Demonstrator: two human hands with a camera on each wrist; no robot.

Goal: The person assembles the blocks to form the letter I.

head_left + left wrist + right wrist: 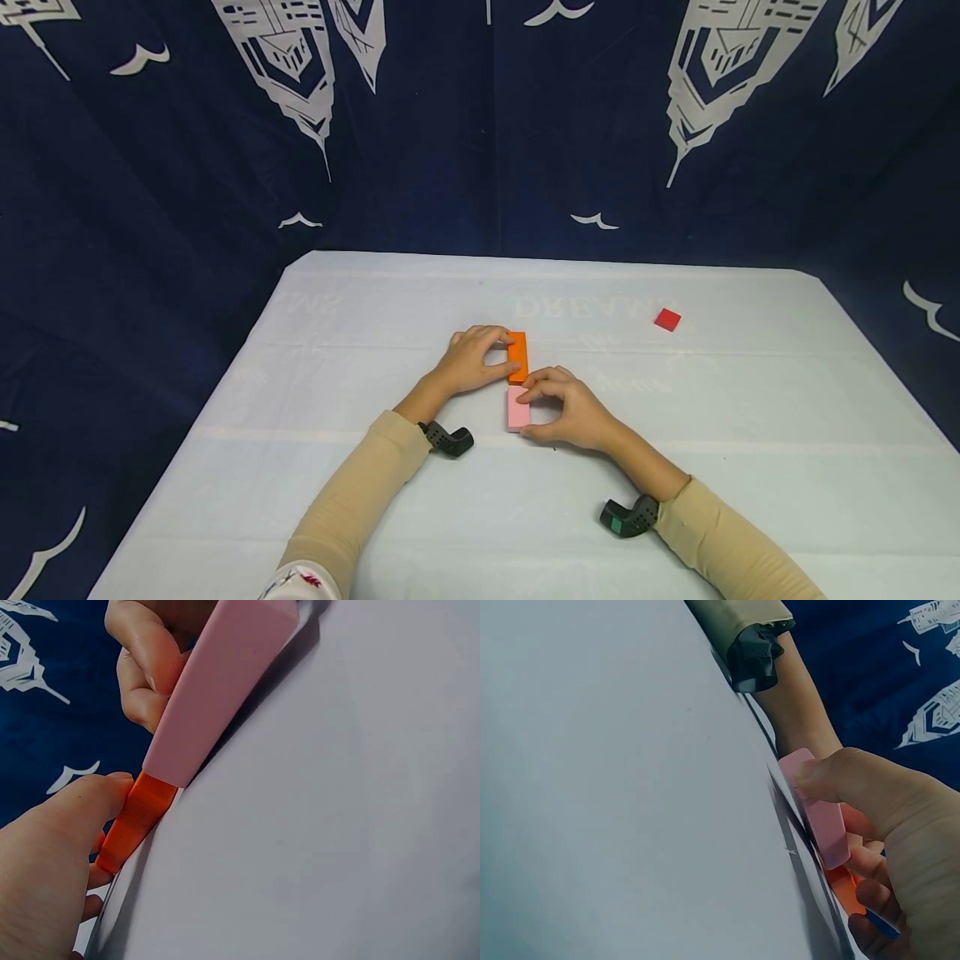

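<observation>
Your left hand pinches the orange block at its 3 o'clock; your right hand pinches the pink block at 9 o'clock.

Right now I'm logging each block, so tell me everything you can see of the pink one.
The pink block is a smooth, matte, flat rectangular bar with slightly rounded edges. It lies flat on the white table, end to end against the orange block. The right hand pinches it between thumb and fingers.
</observation>
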